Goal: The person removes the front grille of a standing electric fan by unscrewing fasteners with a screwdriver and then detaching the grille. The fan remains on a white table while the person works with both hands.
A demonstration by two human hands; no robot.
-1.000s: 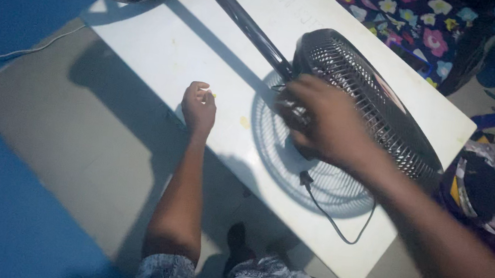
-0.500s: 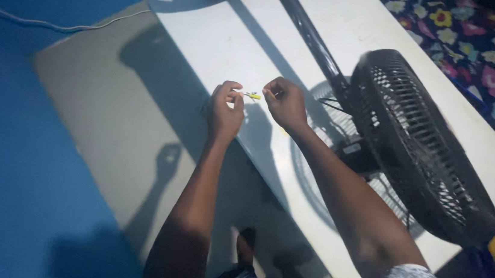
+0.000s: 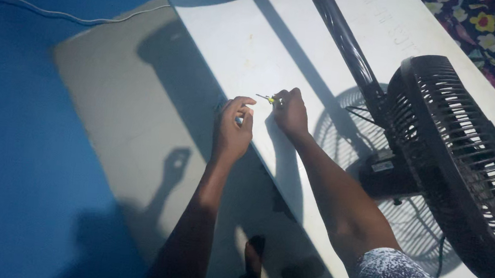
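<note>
Screwdriver [image 3: 269, 99]: small, yellow-handled; pinched in the fingertips over the white board [image 3: 250, 48], near its front edge.
Right hand [image 3: 291, 111]: fingers closed together on the screwdriver handle.
Left hand [image 3: 233, 133]: curled at the board edge, thumb and forefinger drawn together; whether anything is held cannot be told.
Fan [image 3: 456, 165]: black, laid on its side on the board, well right of the hands; pole [image 3: 344, 42] runs up-left.
Cable [image 3: 60, 14]: white, across the blue floor [image 3: 12, 134].

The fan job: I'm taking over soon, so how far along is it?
Done: the black fan lies on its side on the white board. In hand: the right hand pinches a small yellow-tipped tool; the left hand rests curled at the board's edge. Left: the grille is on, the motor housing looks closed.
</note>
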